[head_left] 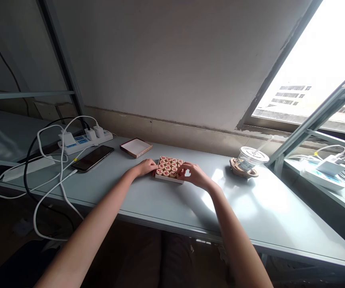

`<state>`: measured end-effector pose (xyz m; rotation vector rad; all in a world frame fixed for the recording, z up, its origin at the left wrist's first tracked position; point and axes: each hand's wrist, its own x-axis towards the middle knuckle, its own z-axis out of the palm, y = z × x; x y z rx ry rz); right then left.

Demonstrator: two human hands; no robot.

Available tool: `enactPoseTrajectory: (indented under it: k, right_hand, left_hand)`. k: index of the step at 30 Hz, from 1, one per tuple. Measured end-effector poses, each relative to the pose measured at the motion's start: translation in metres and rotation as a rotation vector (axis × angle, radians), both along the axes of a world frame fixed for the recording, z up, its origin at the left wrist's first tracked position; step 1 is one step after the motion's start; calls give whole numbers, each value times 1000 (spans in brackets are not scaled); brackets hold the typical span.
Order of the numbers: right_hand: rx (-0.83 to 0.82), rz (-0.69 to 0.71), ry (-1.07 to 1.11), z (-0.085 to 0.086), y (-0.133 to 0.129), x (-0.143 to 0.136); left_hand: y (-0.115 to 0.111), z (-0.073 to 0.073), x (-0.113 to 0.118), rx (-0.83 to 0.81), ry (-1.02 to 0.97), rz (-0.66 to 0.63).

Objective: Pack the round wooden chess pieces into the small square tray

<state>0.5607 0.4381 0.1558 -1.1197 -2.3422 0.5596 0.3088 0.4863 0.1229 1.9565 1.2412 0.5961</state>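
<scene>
A shallow white-sided box [170, 179] stands on the grey desk in front of me, filled with rows of round wooden Chinese chess pieces [166, 168] marked with red characters. My left hand [146, 167] is closed against the left side of the box, its fingertips at the edge. At the right front corner, the thumb and fingers of my right hand [194, 175] are pinched on a Chinese chess piece, which they partly cover. The box lid [136, 147], white inside with a brown rim, lies upturned behind and left of the box.
On the left are a black phone [93, 158], a power strip [82, 143] with chargers, and looping white cables [62, 188] that hang over the desk's front edge. A lidded plastic cup [246, 160] with a straw sits at the right. Behind is a wall.
</scene>
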Motion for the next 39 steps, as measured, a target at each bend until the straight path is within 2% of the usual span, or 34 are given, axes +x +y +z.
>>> enactPoseTrajectory:
  k: [3, 8, 10, 13, 16, 19, 21, 23, 25, 27, 29, 32, 35, 39]
  right_hand:
    - [41, -7, -17, -2, 2, 0]
    - [44, -12, -22, -1, 2, 0]
    - [26, -9, -13, -1, 2, -1]
    - [1, -6, -6, 0, 2, -2]
    - [20, -38, 3, -2, 4, -3]
    - [128, -108, 66, -5, 6, -3]
    - [190, -160, 129, -7, 7, -5]
    - [188, -203, 198, -9, 8, -8]
    - [114, -203, 283, -10, 7, -11]
    - [5, -161, 364, -11, 6, -15]
    - [-71, -139, 413, -10, 5, -18]
    - [-85, -200, 443, -6, 3, -18]
    - [-137, -236, 510, 1, 2, -14]
    - [-291, -270, 534, 5, 1, -8]
  left_hand:
    - [4, -1, -1, 133, 109, 9]
    - [17, -15, -13, 598, 300, 474]
    - [21, -22, -21, 619, 361, 559]
    - [24, -26, -30, 527, 391, 517]
    - [22, -18, -28, 479, 271, 517]
    - [16, -1, -17, 543, -138, 550]
    - [13, 11, -12, 483, -519, 491]
    - [9, 18, -10, 304, -860, 360]
    - [6, 22, -11, 124, -1088, 213]
    - [2, 22, -12, 2, -1195, 104]
    - [-2, 22, -10, -105, -1199, 33]
    - [-8, 23, -2, -220, -1067, -62]
    - [-13, 24, 7, -163, -899, -90]
    - [-14, 25, 11, -55, -637, -70]
